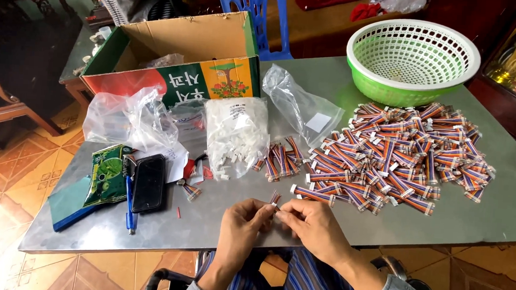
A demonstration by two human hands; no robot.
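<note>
Fingers of my left hand (243, 217) and right hand (310, 221) pinch one striped ribbon cable (275, 198) between them, above the bench (505, 208) edge. Finished cables lie in a heap (401, 154) close by. Behind stands an open green-orange carton (179, 68), beside a clear bag of white connectors (236, 135).

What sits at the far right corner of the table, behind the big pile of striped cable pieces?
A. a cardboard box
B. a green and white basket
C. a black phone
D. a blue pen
B: the green and white basket stands behind the pile of striped cable pieces on the table.
</note>
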